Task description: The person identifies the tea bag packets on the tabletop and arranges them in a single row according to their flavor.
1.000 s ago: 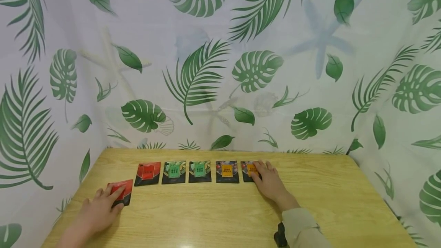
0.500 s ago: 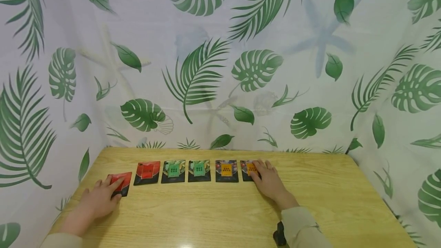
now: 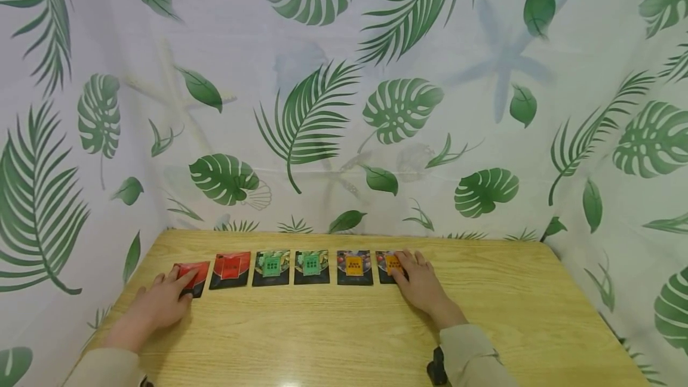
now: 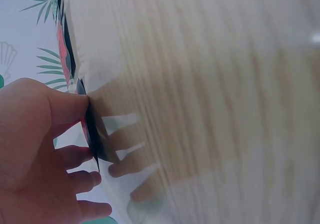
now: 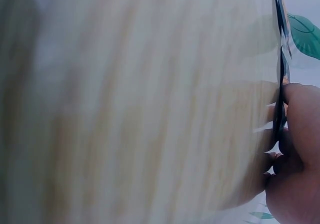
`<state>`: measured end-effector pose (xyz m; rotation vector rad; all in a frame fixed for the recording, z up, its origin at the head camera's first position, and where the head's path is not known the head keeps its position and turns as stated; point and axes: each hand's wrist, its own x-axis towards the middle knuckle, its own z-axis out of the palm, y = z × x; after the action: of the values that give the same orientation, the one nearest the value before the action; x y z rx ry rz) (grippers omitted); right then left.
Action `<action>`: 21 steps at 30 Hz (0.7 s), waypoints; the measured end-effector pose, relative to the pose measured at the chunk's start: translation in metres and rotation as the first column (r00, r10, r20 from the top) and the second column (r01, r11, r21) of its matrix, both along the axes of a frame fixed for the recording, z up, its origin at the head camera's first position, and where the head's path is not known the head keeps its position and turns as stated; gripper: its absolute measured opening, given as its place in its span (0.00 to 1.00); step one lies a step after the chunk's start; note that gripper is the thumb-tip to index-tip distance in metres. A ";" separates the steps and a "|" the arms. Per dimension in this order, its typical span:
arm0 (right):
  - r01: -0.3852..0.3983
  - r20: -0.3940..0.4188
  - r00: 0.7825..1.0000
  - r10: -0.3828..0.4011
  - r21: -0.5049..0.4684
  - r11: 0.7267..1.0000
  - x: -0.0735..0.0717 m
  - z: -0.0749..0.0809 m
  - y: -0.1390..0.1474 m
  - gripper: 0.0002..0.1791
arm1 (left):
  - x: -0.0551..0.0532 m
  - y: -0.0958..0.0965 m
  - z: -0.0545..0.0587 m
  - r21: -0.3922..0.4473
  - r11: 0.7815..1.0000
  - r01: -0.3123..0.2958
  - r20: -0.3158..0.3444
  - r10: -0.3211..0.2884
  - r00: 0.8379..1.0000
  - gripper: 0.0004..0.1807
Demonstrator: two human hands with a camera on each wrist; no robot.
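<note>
In the head view my left hand (image 3: 161, 303) lies on a red-and-black packet (image 3: 201, 273) at the left end of a row, its fingers stretched over the top. The left wrist view shows the thumb against that packet's near edge (image 4: 94, 134). A second red packet (image 3: 230, 270) lies just right of it. My right hand (image 3: 423, 286) rests on the packet with an orange label (image 3: 388, 266) at the right end, covering its right part. Between them lie two green-labelled packets (image 3: 271, 267) and another orange-labelled packet (image 3: 355, 267), all flat.
The packets lie along the back of a wood-grain table (image 3: 322, 333). Leaf-printed cloth (image 3: 322, 208) stands behind it and at both sides. A small black object (image 3: 438, 368) is beside the right sleeve (image 3: 473, 351).
My left hand has slid the leftmost red packet back and slightly right, closer in line with the row. The right hand has stayed on its packet.
</note>
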<state>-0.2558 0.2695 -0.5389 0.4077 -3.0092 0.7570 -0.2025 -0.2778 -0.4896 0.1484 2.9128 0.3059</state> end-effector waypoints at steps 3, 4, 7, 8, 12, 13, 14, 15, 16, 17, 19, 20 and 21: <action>0.005 0.001 1.000 -0.005 -0.003 1.000 0.002 0.005 -0.003 0.31 | -0.002 0.002 0.002 0.001 1.000 -0.002 -0.004 0.002 1.000 0.33; 0.008 0.007 1.000 -0.008 -0.003 1.000 0.004 0.007 -0.004 0.31 | -0.002 0.002 0.002 0.002 1.000 -0.001 -0.007 0.001 1.000 0.33; 0.019 0.031 0.999 -0.019 -0.001 1.000 0.006 0.013 -0.007 0.31 | -0.004 0.002 0.002 0.012 1.000 -0.004 -0.008 0.004 1.000 0.33; 0.022 0.037 0.999 -0.022 0.000 1.000 0.007 0.014 -0.008 0.31 | -0.004 0.002 0.003 0.016 1.000 -0.004 -0.008 0.004 1.000 0.33; 0.027 0.055 0.998 -0.028 0.015 1.000 0.009 0.017 -0.009 0.31 | -0.006 0.002 0.004 0.021 1.000 -0.009 -0.003 0.009 1.000 0.33; 0.027 0.057 0.998 -0.028 0.015 1.000 0.009 0.017 -0.010 0.31 | -0.006 0.002 0.004 0.021 1.000 -0.010 -0.001 0.010 1.000 0.33; 0.027 0.057 0.998 -0.027 0.016 1.000 0.009 0.017 -0.010 0.31 | -0.007 0.002 0.003 0.022 1.000 -0.012 0.002 0.012 1.000 0.34; 0.026 0.058 0.998 -0.027 0.018 1.000 0.009 0.017 -0.010 0.31 | -0.007 0.001 0.003 0.020 1.000 -0.013 0.003 0.013 1.000 0.34; 0.025 0.058 0.998 -0.026 0.015 1.000 0.010 0.017 -0.010 0.31 | -0.007 0.001 0.002 0.019 1.000 -0.013 0.004 0.013 1.000 0.34; 0.024 0.059 0.998 -0.025 0.015 1.000 0.010 0.017 -0.010 0.31 | -0.008 0.001 0.002 0.018 1.000 -0.012 0.003 0.012 1.000 0.34; 0.023 0.061 0.998 -0.024 0.014 1.000 0.010 0.018 -0.010 0.31 | -0.008 0.001 0.002 0.013 1.000 -0.012 0.001 0.012 1.000 0.34; 0.024 0.061 0.998 -0.025 0.017 1.000 0.010 0.018 -0.010 0.31 | -0.008 0.001 0.002 0.010 1.000 -0.011 -0.001 0.011 1.000 0.34; 0.023 0.061 0.998 -0.024 0.016 1.000 0.010 0.018 -0.010 0.31 | -0.009 0.001 0.002 0.009 1.000 -0.011 -0.001 0.011 1.000 0.34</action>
<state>-0.2458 0.2595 -0.5207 0.3552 -3.0728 0.7596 -0.2111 -0.2768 -0.4876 0.1341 2.9142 0.3206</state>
